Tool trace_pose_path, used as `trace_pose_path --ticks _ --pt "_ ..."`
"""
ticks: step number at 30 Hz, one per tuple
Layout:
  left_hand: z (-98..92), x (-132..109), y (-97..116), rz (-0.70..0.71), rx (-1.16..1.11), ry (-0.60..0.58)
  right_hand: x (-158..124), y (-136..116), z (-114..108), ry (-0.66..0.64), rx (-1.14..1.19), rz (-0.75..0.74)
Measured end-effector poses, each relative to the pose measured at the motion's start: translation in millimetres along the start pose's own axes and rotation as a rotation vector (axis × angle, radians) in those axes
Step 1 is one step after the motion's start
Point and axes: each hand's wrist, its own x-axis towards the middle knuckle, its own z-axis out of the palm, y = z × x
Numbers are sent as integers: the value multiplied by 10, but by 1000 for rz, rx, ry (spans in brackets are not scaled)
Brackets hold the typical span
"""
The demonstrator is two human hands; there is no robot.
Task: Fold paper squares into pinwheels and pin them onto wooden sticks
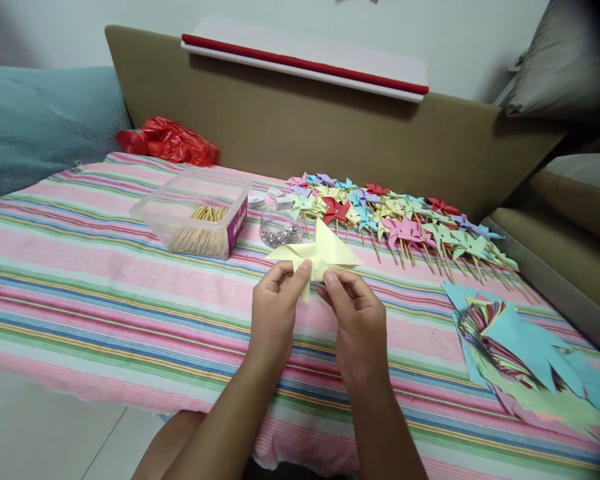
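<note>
Between my two hands is a pale yellow paper pinwheel (333, 248), its blades folded toward the middle. My left hand (279, 300) pinches it near the centre on the left, thumb on top. On the right side, my right hand (355, 307) grips its lower edge between thumb and fingers. No stick shows on this pinwheel. Just beyond it stands a clear round dish (281, 230) of small silvery metal pieces. To the left, a clear plastic box (190, 190) holds many thin wooden sticks (200, 233).
Several finished pinwheels (405, 230) on sticks lie in rows at the back right. Cut coloured paper sheets (525, 353) are piled at the right. A red plastic bag (175, 141) lies at the back left. A striped cloth (130, 300) covers the surface.
</note>
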Motion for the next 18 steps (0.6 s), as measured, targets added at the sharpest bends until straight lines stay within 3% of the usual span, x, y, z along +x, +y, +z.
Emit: trace_pose_path --ticks 9,18 --pt "63 -67 41 59 165 -22 0 -26 20 56 8 -8" --pt "57 -62 14 79 158 -83 -7 -2 36 104 16 -16"
